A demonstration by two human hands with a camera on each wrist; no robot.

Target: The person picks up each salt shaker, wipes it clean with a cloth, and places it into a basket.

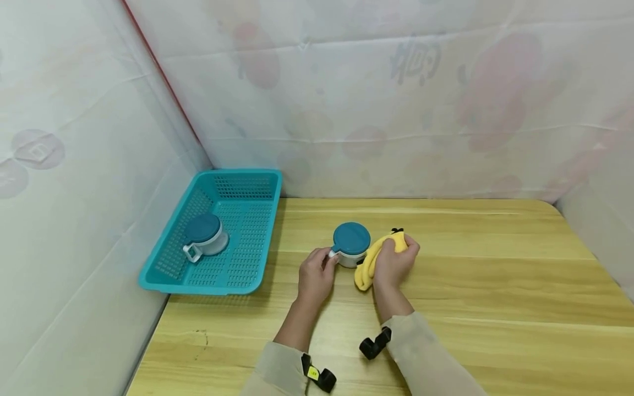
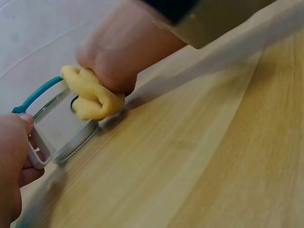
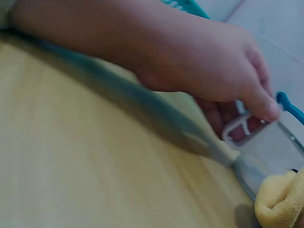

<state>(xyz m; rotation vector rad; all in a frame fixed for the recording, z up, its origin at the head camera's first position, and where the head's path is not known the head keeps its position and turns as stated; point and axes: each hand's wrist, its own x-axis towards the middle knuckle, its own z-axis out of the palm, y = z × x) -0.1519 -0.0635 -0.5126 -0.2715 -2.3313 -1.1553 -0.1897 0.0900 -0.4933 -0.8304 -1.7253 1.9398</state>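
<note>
A clear jar [image 1: 350, 260] with a blue lid [image 1: 351, 237] stands on the wooden table. My left hand [image 1: 316, 278] holds its pale handle [image 2: 43, 151], thumb on top and fingers through and behind the loop, as the left wrist view shows. To the right of the jar, my right hand [image 1: 394, 265] grips a bunched yellow cloth [image 1: 365, 273] with small black bits at its ends. The cloth lies against the jar's side in the left wrist view. In the right wrist view, only part of the cloth [image 3: 280, 202] shows and the right hand is mostly hidden.
A teal plastic basket [image 1: 268, 242] sits at the table's left side. Inside it, a similar jar [image 1: 214, 245] with a blue lid and white handle leans tilted. Printed white sheeting [image 1: 317, 110] hangs behind the table and along its left. The wooden table [image 1: 495, 275] extends to the right.
</note>
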